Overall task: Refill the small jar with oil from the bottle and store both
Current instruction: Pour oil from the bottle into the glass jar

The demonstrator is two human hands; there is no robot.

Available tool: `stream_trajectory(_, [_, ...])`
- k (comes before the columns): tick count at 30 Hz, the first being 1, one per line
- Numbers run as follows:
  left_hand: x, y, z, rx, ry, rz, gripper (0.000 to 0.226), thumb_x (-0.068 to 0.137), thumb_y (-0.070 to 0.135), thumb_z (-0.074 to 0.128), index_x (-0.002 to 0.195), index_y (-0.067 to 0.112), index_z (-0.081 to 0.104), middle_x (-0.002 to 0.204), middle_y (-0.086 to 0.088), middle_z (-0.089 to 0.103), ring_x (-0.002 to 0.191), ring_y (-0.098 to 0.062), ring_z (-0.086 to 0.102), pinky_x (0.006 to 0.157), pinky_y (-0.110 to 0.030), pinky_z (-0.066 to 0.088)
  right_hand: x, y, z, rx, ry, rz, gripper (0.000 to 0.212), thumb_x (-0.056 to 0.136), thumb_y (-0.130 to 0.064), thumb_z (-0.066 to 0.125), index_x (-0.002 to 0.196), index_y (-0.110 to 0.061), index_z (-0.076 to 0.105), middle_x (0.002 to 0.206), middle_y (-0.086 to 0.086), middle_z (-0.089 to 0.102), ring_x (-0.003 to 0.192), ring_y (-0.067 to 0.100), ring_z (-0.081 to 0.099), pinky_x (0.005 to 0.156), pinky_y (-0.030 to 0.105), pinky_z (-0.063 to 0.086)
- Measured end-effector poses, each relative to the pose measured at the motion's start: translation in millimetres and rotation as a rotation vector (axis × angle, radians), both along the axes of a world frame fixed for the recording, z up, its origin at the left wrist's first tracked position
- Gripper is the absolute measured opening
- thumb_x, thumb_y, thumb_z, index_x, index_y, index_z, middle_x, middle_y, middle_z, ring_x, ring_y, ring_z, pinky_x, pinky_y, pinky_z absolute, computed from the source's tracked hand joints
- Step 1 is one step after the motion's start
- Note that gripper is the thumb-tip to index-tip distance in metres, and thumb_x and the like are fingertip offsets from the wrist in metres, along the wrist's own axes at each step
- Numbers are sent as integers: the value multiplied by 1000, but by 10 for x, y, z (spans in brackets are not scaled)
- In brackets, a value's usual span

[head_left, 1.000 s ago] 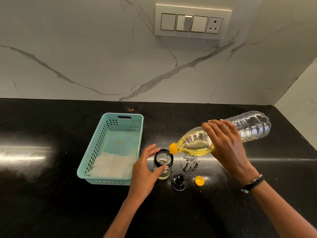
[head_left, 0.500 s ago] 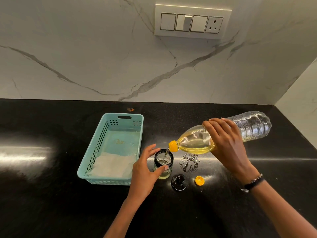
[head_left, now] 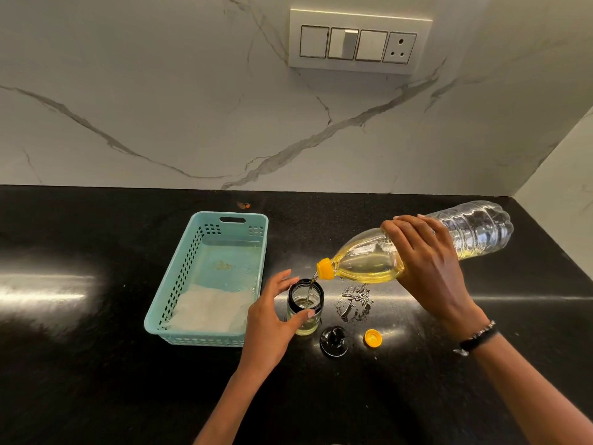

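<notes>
A small glass jar with a black rim stands open on the black counter, a little oil at its bottom. My left hand curls around its left side, thumb on the front. My right hand grips a clear plastic oil bottle around its middle and holds it nearly level, yellow neck tipped down to the left just above the jar. A thin stream of oil runs from the neck into the jar. The jar's black lid and the bottle's yellow cap lie on the counter in front of the jar.
A teal plastic basket with a white cloth inside sits just left of the jar. The black counter meets a white marble wall behind and a side wall at the right. A switch panel hangs on the wall.
The bottle's neck has risen slightly and a thin oil stream now runs into the jar. Both hands have stayed in place.
</notes>
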State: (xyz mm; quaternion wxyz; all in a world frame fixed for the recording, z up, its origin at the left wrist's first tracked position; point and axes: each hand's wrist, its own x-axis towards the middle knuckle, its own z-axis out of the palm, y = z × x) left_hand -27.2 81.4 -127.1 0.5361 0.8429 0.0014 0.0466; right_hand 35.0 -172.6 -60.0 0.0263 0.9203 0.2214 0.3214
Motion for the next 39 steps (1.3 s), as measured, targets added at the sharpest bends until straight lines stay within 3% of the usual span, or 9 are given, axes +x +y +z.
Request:
stream_trajectory(29, [-8,3,-2,-10,-7,3,74,66,22,85,130,28,48,119,20,63,115,6,54,92,4,29,23,-1,99,-29,-41,5,68,64,-9,86,123,-8,53,120,12,62,118,26,50,106,41,31])
stream_trajectory(32, [-10,4,-5,-7,-11,5,74,66,23,85,130,29,48,119,20,63,115,5,54,95,0,30,22,4,118,-34,-52,8,68,64,-10,86,123,-7,53,120,12,62,118,26,50,105,42,32])
stream_trajectory(35, [-8,2,-8,-2,-16,7,74,66,24,85,131,29,47,120,20,62,117,3,53,102,-13,34,20,1,127,-33,-57,9,68,64,-10,86,123,-8,53,120,12,62,118,26,50,105,42,33])
stream_trajectory(39, [-6,-1,-6,-5,-10,6,74,67,24,85,130,29,47,120,20,62,116,4,54,100,-11,34,11,-2,141,-33,-61,10,66,65,-12,86,123,-6,54,120,13,62,119,27,49,105,42,32])
